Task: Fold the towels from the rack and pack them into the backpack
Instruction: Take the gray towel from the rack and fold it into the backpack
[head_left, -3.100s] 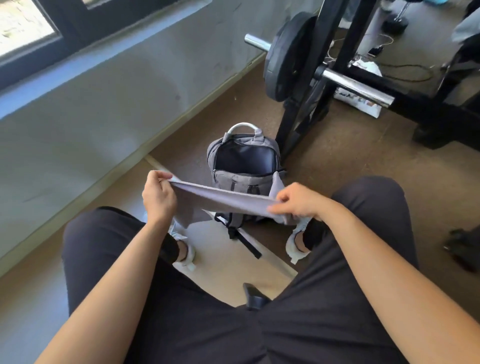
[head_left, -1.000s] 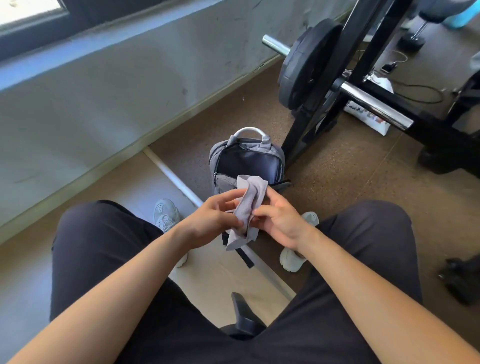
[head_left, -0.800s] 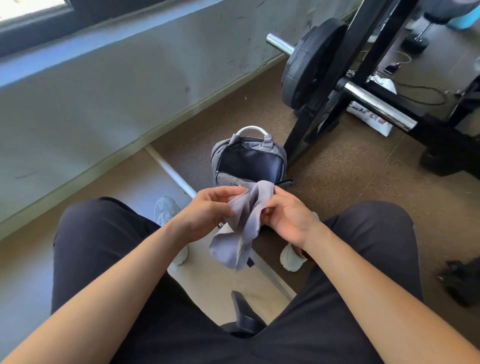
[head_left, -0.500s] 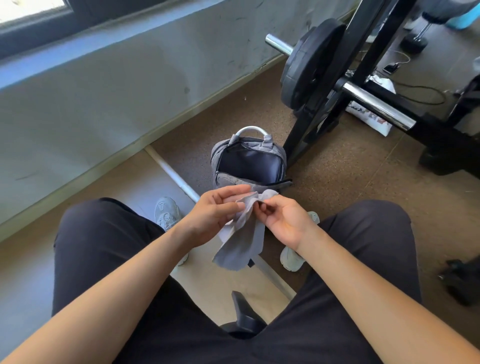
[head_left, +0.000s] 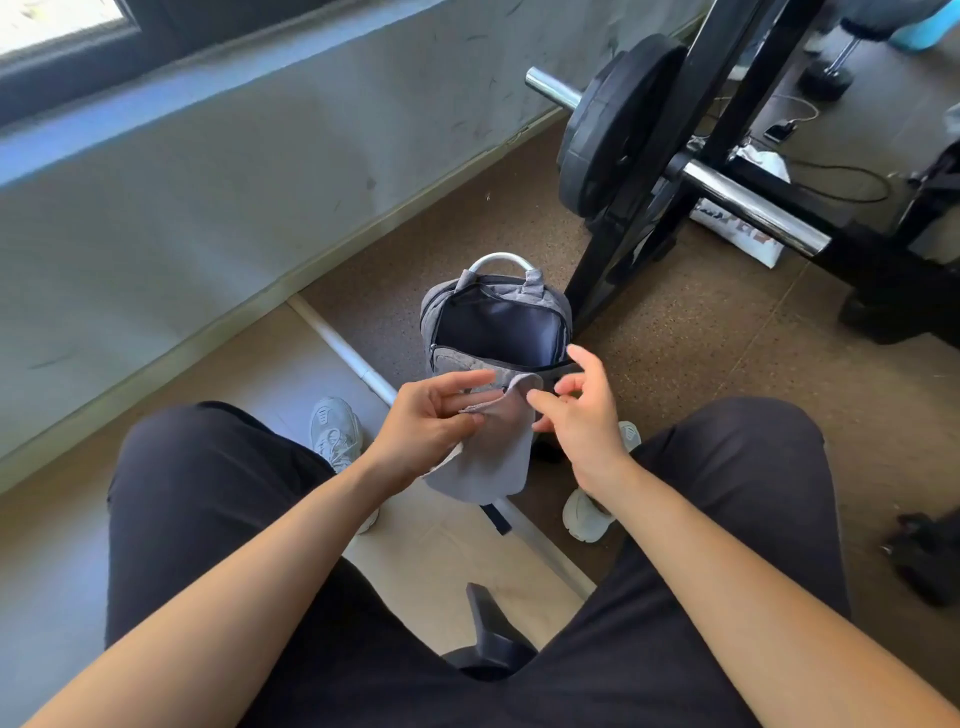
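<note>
Releasing the folded grey towel (head_left: 488, 457), the right hand (head_left: 587, 421) spreads loose beside it; the left hand (head_left: 426, 426) alone pinches it, likely ready for the unzipped backpack (head_left: 498, 327).

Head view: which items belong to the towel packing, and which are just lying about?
Job: towel, pinched by left hand; right hand, open beside it; open backpack.
Lying about: weight plate, barbell bar, dumbbell.

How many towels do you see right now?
1. A grey towel hangs pinched in the left hand, in front of the open backpack. More may lie hidden deep inside the backpack's dark compartment.
</note>
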